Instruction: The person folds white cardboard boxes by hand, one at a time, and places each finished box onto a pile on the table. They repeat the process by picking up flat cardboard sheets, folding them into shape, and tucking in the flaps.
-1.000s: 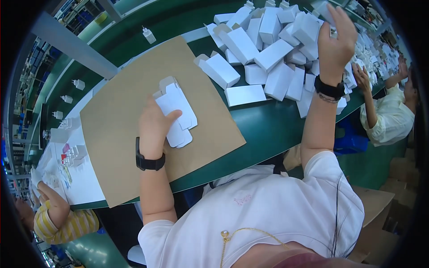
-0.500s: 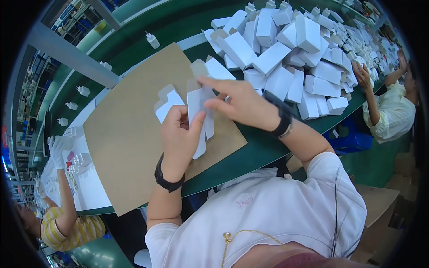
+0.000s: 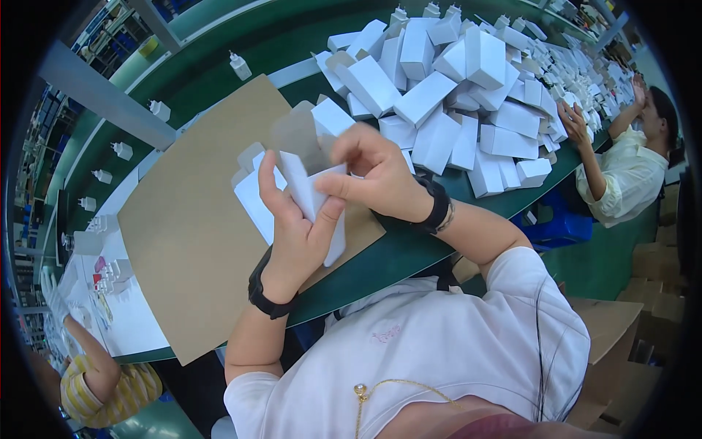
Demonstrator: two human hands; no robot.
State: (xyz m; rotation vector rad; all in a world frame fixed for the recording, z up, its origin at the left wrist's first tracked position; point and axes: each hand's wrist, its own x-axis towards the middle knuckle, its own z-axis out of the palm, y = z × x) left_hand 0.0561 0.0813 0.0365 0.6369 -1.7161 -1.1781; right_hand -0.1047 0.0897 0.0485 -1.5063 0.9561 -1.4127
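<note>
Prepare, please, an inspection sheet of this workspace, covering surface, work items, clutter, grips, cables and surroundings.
Surface: green table, partly covered by a brown sheet.
Job's things: a white carton, open at its upper end, in hand; a second carton lies on the sheet.
Clutter: a heap of white boxes toward the right.
Grips: left grip holds the carton; right grip has its thumb against it, pinch unclear.
Cables: a thin dark strand hangs on the shirt; cannot tell whether it is a cable.
Surroundings: co-workers in a striped top at left and a pale yellow top at right; blue stool.
</note>
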